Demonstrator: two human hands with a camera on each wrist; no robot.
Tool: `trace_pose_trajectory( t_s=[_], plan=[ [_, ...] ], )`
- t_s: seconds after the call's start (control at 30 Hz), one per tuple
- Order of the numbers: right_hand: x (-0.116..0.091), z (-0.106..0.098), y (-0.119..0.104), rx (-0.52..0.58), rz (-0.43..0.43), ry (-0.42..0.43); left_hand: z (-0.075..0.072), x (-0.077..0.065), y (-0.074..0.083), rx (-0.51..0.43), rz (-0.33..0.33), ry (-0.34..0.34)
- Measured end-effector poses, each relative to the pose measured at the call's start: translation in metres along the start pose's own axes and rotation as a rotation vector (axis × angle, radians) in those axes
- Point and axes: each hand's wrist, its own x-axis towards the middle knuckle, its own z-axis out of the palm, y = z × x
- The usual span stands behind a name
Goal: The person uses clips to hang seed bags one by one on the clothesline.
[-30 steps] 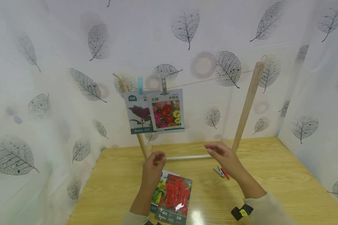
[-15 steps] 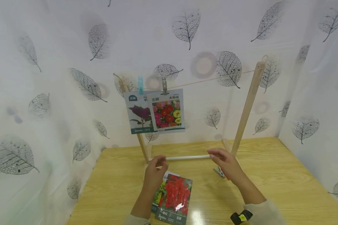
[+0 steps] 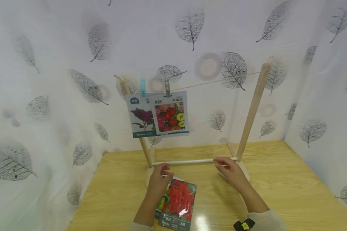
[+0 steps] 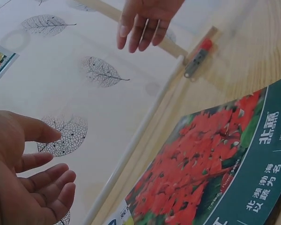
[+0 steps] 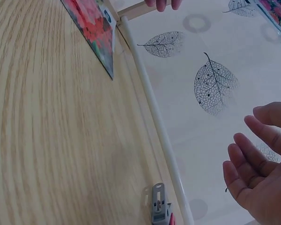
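My left hand (image 3: 157, 181) hovers over the upper left of the seed packets, fingers loosely bent and holding nothing. The top seed packet (image 3: 180, 199) shows red flowers and overlaps a second packet (image 3: 161, 205) with yellow flowers. To the right, my right hand (image 3: 232, 175) is also empty, its fingers relaxed above the table. Beneath it, largely covered in the head view, lie a grey clothespin (image 5: 159, 201) and a red clothespin (image 4: 205, 44). Two more seed packets hang from the string: a purple-leaved one (image 3: 141, 118) under a blue clothespin (image 3: 143, 87), and a mixed-flower one (image 3: 171, 115) under a grey clothespin (image 3: 167, 88).
A wooden stand with a left post (image 3: 145, 150) and a right post (image 3: 253, 112) carries the string (image 3: 217, 82). Low between the posts runs a white rod (image 3: 191, 161). A leaf-print curtain (image 3: 202, 128) encloses the wooden table (image 3: 112, 192) behind and at the sides.
Both hands have sunk slightly. The right hand now covers most of the loose clothespins in the head view. The packets and stand stay put.
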Motion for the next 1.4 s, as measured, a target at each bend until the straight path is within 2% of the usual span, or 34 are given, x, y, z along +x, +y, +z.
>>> trace_pose_trajectory(
  t_s=[0.1, 0.3, 0.4, 0.57, 0.7, 1.03, 1.23, 1.4],
  plan=[
    [-0.001, 0.001, 0.003, -0.001, 0.011, -0.003, 0.0, 0.0, -0.001, 0.017, -0.02, -0.016],
    [-0.003, 0.0, 0.011, -0.036, 0.051, 0.001, -0.001, 0.0, -0.004, 0.064, -0.012, -0.028],
    [-0.003, 0.0, 0.015, -0.071, 0.044, 0.009, -0.001, 0.001, -0.006, 0.096, -0.008, -0.041],
    [-0.004, -0.001, 0.017, -0.165, 0.009, 0.023, 0.001, 0.0, -0.009, 0.138, -0.046, -0.092],
    [-0.003, 0.0, 0.021, -0.186, 0.03, 0.015, 0.004, 0.0, -0.013, 0.2, -0.06, -0.123],
    [-0.002, 0.004, 0.031, -0.23, 0.014, 0.022, 0.006, 0.0, -0.016, 0.358, -0.059, -0.121],
    [-0.003, 0.002, 0.031, -0.239, 0.032, 0.018, 0.007, -0.003, -0.017, 0.404, -0.06, -0.138],
    [-0.003, 0.003, 0.033, -0.247, 0.026, 0.019, 0.01, -0.003, -0.021, 0.449, -0.064, -0.124]
  ],
)
